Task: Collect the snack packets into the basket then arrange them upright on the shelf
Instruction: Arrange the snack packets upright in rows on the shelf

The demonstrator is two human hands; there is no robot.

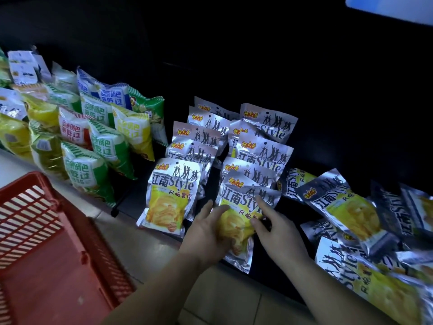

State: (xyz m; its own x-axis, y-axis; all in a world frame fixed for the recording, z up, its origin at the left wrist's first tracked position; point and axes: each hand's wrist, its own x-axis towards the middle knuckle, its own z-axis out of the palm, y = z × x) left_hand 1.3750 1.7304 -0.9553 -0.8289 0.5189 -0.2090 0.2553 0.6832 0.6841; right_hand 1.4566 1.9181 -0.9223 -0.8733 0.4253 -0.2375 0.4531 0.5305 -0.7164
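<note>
Fingers [220, 208] of the left hand [206, 233] curl round the lower left of a silver packet [239, 195], and the right hand [278, 233] pinches its right edge. It sits on the shelf [289, 222], fronting the upright row [264, 151] just beyond the fingers. Shelving seems under way; next it needs standing straight against that row. Loose packets [346, 205] lie flat right of the fingers, and the red basket [77, 221] is to their left. Print reads "江南Style" and "风格薯片".

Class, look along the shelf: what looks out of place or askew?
The silver packets at right lie flat and jumbled, unlike the upright rows beside them. The left hand and right hand hold one crumpled front packet.
</note>
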